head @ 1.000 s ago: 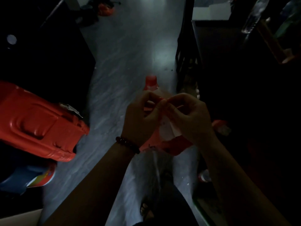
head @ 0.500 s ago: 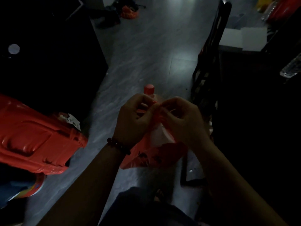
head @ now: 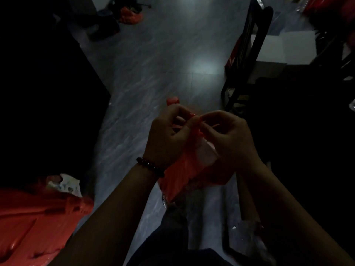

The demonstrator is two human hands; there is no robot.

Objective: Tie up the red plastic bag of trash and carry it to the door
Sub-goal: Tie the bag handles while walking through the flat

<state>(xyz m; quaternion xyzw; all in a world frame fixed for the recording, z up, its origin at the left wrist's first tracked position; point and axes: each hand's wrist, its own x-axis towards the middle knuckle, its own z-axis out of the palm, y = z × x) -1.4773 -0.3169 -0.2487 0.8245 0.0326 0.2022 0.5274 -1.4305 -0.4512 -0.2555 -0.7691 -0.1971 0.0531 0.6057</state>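
Observation:
The red plastic bag (head: pixel 184 175) hangs in the air at the middle of the dim view, with pale trash showing through its side. My left hand (head: pixel 165 139), with a dark bead bracelet on its wrist, pinches one strip of the bag's mouth. My right hand (head: pixel 228 139) pinches the other strip, and the two meet fingertip to fingertip above the bag. A red bottle cap (head: pixel 172 100) pokes up just beyond my left fingers. The knot itself is hidden by my fingers.
A red plastic stool (head: pixel 36 217) fills the lower left. Dark furniture (head: pixel 48 93) lines the left side. A black chair (head: pixel 247 54) and dark table stand on the right. Grey tiled floor (head: pixel 163 54) runs ahead to a red bag (head: pixel 130 16) by the far wall.
The view has tilted up and shifted, so more floor ahead shows and the red stool slid to the lower left. Both hands stay pinched on the bag's mouth, working its strips.

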